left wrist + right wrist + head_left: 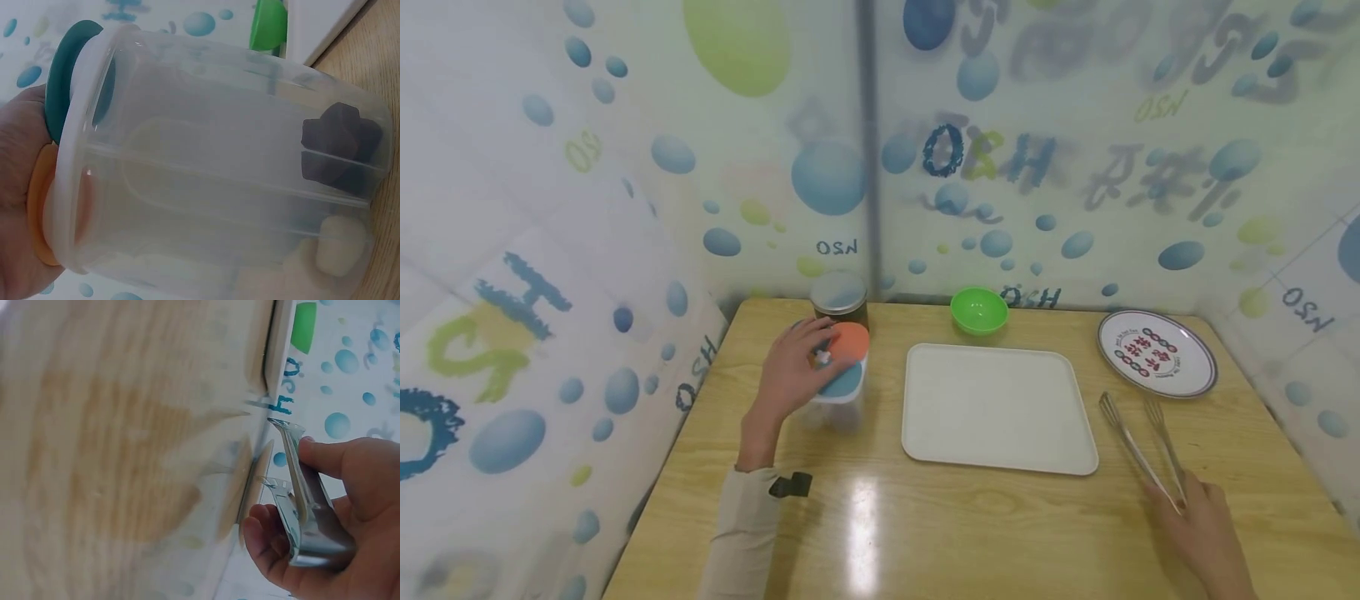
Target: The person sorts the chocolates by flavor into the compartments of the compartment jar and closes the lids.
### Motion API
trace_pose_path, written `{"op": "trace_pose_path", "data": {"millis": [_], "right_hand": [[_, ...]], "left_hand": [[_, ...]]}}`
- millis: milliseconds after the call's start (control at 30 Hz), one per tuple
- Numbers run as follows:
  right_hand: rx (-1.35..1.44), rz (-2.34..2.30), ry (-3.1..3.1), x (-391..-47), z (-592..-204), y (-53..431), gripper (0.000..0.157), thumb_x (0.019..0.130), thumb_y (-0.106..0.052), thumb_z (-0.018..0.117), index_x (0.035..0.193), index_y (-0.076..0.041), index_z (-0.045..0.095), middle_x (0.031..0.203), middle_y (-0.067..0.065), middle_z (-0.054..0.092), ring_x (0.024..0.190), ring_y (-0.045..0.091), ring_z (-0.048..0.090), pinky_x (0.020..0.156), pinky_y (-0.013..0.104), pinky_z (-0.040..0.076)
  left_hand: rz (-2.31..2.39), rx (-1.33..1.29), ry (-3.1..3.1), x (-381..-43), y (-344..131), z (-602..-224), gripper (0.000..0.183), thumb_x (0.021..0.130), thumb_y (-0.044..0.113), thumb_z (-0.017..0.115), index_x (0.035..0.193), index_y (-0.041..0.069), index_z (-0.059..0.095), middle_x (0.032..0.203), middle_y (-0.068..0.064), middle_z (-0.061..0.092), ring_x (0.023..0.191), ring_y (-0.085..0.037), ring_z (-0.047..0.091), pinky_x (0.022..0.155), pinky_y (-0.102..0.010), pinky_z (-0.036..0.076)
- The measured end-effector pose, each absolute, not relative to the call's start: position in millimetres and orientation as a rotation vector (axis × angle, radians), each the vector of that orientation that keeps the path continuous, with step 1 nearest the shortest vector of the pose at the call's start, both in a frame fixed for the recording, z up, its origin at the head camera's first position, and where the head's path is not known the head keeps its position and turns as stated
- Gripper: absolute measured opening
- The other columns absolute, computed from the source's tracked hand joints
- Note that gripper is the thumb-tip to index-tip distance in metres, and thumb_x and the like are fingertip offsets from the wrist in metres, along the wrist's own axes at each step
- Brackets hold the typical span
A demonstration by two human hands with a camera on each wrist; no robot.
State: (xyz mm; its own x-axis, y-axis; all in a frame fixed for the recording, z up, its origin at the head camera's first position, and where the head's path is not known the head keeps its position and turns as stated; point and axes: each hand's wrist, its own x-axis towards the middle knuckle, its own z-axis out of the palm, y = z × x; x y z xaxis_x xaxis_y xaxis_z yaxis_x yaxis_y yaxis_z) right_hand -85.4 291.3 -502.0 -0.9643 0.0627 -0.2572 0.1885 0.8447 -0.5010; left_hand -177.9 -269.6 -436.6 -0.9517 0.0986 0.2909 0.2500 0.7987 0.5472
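My left hand [790, 371] rests over the top of a clear plastic storage container [206, 156], its thumb and fingers spread across the lid. Orange [848, 342] and blue-green [842, 383] flaps show on that lid. Through the container's wall, a dark, star-like piece [340, 144] and a pale rounded piece [340, 245] appear near the bottom. At the table's right side, my right hand [1202, 525] holds metal tongs [306, 500] near their bent end, thumb on one arm and fingers round the other. The two tong tips stand apart, pointing away from me with nothing between them.
A white tray [1000, 408] lies mid-table, between the hands. Behind it sits a green bowl [979, 312]. A white plate with red writing [1157, 354] is beyond the tongs. A metal-lidded jar [838, 296] stands behind the container, near the patterned wall [1075, 167].
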Motion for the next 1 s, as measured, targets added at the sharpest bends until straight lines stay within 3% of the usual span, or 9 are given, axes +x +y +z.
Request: {"op": "trace_pose_path", "data": {"millis": [133,300,533,767,1000], "right_hand": [[0.209,-0.768,2.772,-86,-506,294,0.085,0.106,-0.047,0.033,0.141,0.029,0.015,0.13,0.053,0.022,0.116,0.066,0.032,0.094,0.077,0.034],[0.181,-0.77,2.811,-89,-513,297,0.081,0.107,-0.044,0.035,0.138,0.029,0.02,0.128,0.055,0.024,0.114,0.068,0.031,0.092,0.078,0.034],[0.183,-0.733,2.84,-95,-516,302,0.076,0.105,-0.042,0.041,0.133,0.027,0.029,0.121,0.053,0.031,0.108,0.069,0.036,0.087,0.076,0.038],[0.153,-0.694,2.767,-96,-523,305,0.075,0.102,-0.048,0.047,0.128,0.022,0.039,0.116,0.05,0.037,0.102,0.064,0.046,0.075,0.065,0.048],[0.137,-0.681,2.807,-94,-524,302,0.077,0.102,-0.048,0.049,0.128,0.023,0.039,0.114,0.049,0.039,0.1,0.063,0.048,0.072,0.064,0.049]], "left_hand": [[-0.864,-0.277,-2.785,-176,-270,-435,0.068,0.085,0.056,0.072,0.14,0.017,0.059,0.152,-0.005,0.05,0.148,-0.034,0.034,0.122,-0.053,0.021],[-0.877,-0.264,-2.797,-175,-269,-433,0.069,0.084,0.055,0.074,0.14,0.016,0.06,0.152,-0.008,0.049,0.148,-0.035,0.033,0.122,-0.055,0.021],[-0.9,-0.278,-2.771,-178,-265,-435,0.064,0.082,0.051,0.078,0.134,0.016,0.064,0.15,-0.008,0.051,0.147,-0.036,0.035,0.121,-0.057,0.022],[-0.883,-0.261,-2.748,-176,-271,-444,0.064,0.082,0.054,0.076,0.134,0.017,0.065,0.148,-0.007,0.053,0.145,-0.036,0.037,0.119,-0.057,0.025],[-0.889,-0.268,-2.681,-171,-278,-447,0.061,0.082,0.051,0.078,0.131,0.016,0.067,0.144,-0.005,0.058,0.142,-0.034,0.042,0.117,-0.056,0.031]]}}
